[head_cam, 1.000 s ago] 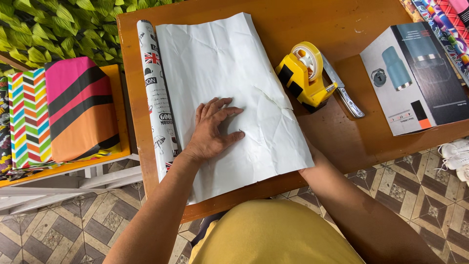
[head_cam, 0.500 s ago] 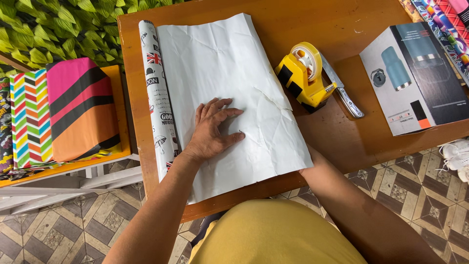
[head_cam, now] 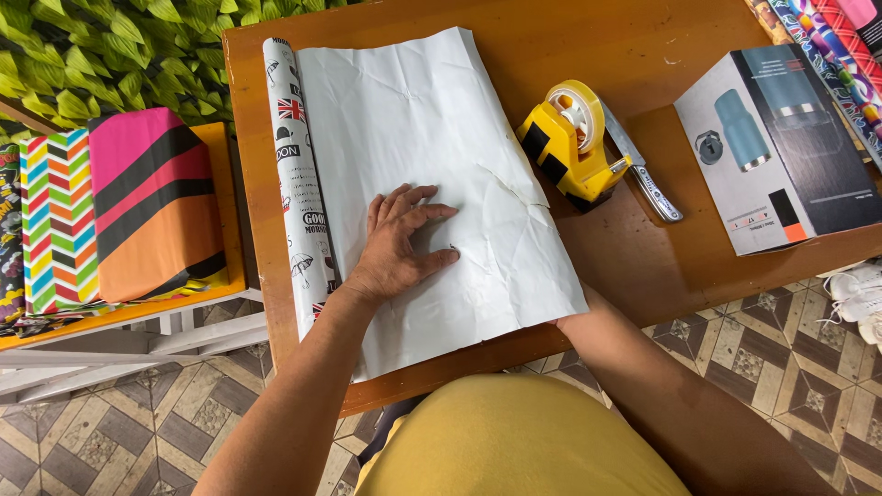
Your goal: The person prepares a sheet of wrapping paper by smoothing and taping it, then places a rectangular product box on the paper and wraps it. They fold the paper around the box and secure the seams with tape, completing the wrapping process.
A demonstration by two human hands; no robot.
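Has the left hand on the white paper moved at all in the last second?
No. The left hand lies flat on the white paper in the same spot as before, the same distance from the yellow tape dispenser and the printed roll.

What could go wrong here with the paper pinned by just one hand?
1. Only the left hand lies flat on the white paper; the right hand is hidden under the sheet's near corner, so lifting there may shift or crease it further.
2. The paper already shows a tear near the tape dispenser; tension could lengthen it.
3. A knife lies beside the dispenser, close to the paper's edge, and could be brushed.
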